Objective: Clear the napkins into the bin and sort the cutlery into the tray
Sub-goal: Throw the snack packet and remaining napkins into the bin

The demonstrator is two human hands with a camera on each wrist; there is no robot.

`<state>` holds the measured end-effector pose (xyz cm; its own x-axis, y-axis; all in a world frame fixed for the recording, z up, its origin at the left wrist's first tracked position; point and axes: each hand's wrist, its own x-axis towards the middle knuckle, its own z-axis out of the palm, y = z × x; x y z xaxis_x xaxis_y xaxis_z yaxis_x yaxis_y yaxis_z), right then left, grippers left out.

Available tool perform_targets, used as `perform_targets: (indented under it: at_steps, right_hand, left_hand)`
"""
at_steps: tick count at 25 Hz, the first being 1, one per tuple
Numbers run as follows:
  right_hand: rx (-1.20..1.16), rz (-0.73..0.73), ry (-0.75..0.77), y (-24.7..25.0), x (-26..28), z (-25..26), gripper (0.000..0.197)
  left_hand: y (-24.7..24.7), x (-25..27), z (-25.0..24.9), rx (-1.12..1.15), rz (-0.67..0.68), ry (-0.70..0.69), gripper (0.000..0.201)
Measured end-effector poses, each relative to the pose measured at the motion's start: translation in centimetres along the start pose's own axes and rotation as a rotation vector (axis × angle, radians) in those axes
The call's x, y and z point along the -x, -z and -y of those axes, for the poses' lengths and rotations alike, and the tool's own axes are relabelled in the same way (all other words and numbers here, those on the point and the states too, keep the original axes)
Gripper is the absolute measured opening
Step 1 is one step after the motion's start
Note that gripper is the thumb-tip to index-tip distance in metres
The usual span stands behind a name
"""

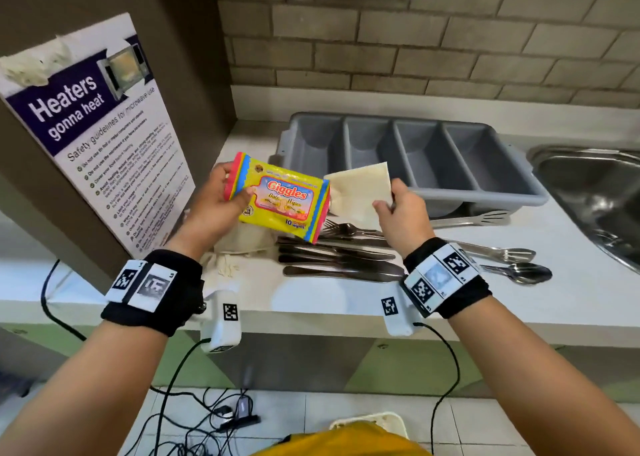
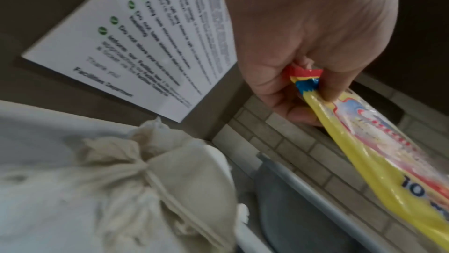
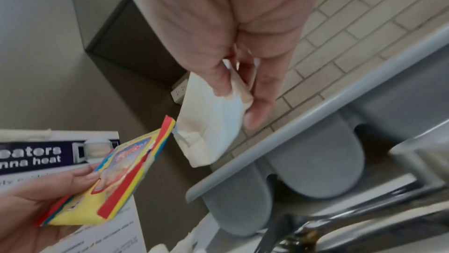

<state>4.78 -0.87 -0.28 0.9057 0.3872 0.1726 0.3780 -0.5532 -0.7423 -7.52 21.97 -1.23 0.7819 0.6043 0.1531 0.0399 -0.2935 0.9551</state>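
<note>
Wipe (image 1: pixel 360 187) is pinched in my right hand (image 1: pixel 403 209), pack (image 1: pixel 280 199) gripped by my left hand (image 1: pixel 216 202). I'd brace the pack and pull slowly so it slides out clean.

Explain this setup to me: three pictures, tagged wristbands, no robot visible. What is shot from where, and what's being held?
No robot here: a person works with bare hands, wearing a head camera and one camera on each wrist. The big picture is the head view, looking down at a counter. The other two look along each hand.

The left hand grips a yellow wipes packet by its end; the left wrist view shows that pinch close up. The right hand pinches a folded napkin, seen again in the right wrist view.

On the counter: an empty grey cutlery tray with four compartments, knives, forks, spoons, tongs and crumpled napkins. A sink sits at the right.
</note>
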Motion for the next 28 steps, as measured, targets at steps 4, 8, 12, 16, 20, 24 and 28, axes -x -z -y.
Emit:
perform_targets:
  at_steps: [4,8,12,16,20,24,28]
  right_hand:
    - [-0.094,-0.1,0.001,5.1,3.3,-3.1,0.01]
    - [-0.165,-0.161,0.028,10.2,8.3,-8.4,0.006]
    - [-0.283,-0.146,0.022,13.2,13.9,-14.3,0.019]
    - [-0.301,-0.103,-0.023,13.1,20.9,-21.2,0.024]
    - [-0.313,0.002,-0.222,10.1,26.9,-28.3,0.022]
    - [-0.29,0.089,-0.501,4.9,30.2,-35.1,0.035]
    - [-0.172,0.259,-0.673,-2.3,31.9,-40.9,0.059]
  left_hand:
    - [-5.1,3.5,-3.7,0.094,0.049,-0.093,0.059]
    - [-11.6,9.0,-5.5,0.113,0.105,-0.113,0.045]
    - [-16.9,15.0,-3.9,0.048,0.178,-0.003,0.036]
    - [-20.2,21.8,0.2,-0.026,0.306,0.18,0.03]
    - [-21.2,27.3,6.3,-0.136,0.313,0.35,0.038]
    - [-22.4,30.5,15.1,-0.414,0.386,0.504,0.029]
    - [-24.3,31.8,25.1,-0.515,0.456,0.658,0.034]
